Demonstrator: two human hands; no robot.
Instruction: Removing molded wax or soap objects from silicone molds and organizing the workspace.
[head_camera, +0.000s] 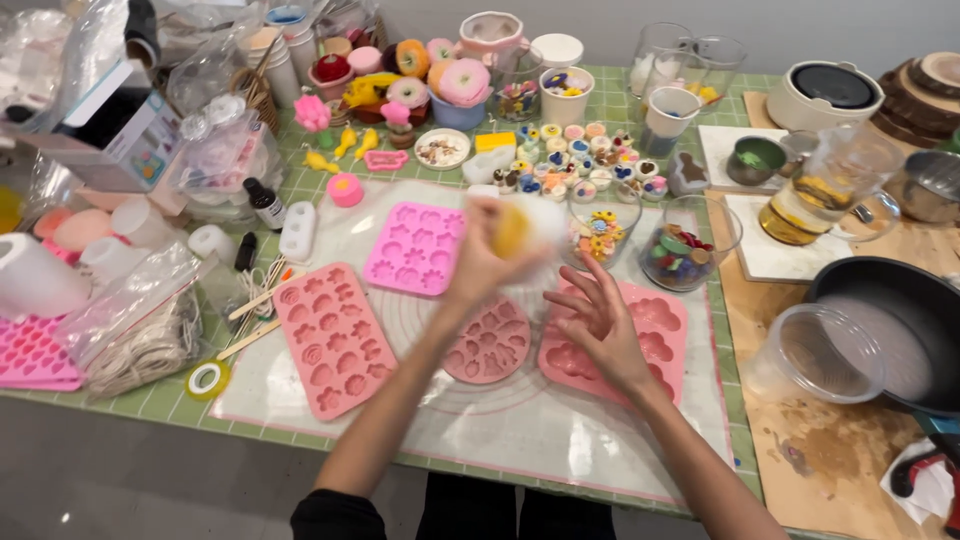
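While the left hand is closed around a blurred yellow object, raised just above the round pink mould, the right hand hovers open with fingers spread over the large pink mould and grips nothing. As a judgement, work is at an early stage: the mould cavities appear unfilled, including the long salmon mould left of the left hand. Beyond the hands stand bowls of small coloured pieces. A translucent mat covers the green checked tablecloth.
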